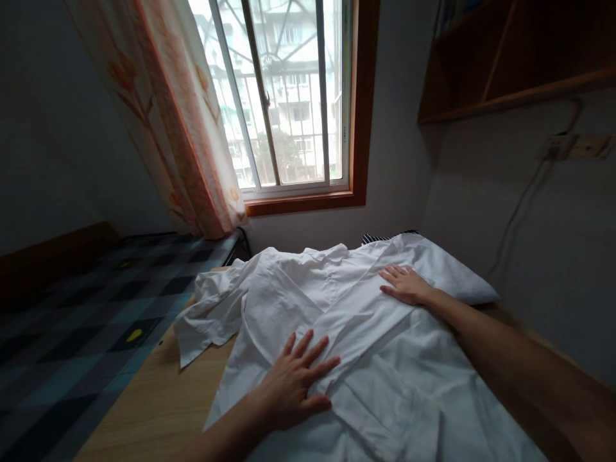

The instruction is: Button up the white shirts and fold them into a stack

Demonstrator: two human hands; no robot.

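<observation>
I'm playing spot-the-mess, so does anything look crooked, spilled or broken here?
Nothing looks spilled or broken. The wrinkled white cloth shirt looks a bit untidy, though: its crumpled white sleeve on the left sticks out toward the edge of the pale wooden table, and creases cross the shirt's front.

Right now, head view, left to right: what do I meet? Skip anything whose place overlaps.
Checked bed cover → left hand, fingers spread on the white shirt → right hand, flat on the same shirt → wall socket.
</observation>
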